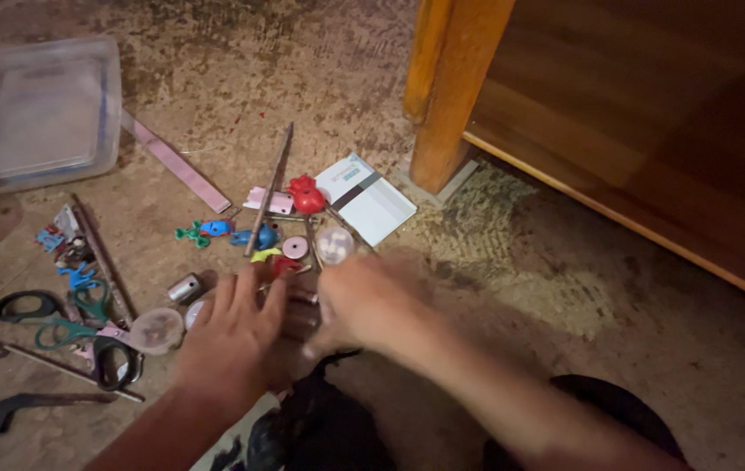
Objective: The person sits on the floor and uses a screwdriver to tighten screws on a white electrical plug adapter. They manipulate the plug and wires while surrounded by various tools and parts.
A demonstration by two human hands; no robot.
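My left hand lies low over the carpet with its fingers spread, close to a small metal cylinder and a round clear lid. My right hand is blurred beside it, fingers curled around something small and dark between the hands; what it is cannot be told. Just beyond the fingertips lie a red plastic piece, a pink disc and a round clear container. A long thin metal rod points away from me.
Scissors with dark and green handles lie at left beside blue clips. A clear plastic box sits far left. A white booklet rests by a wooden furniture leg. A pink strip lies on the carpet.
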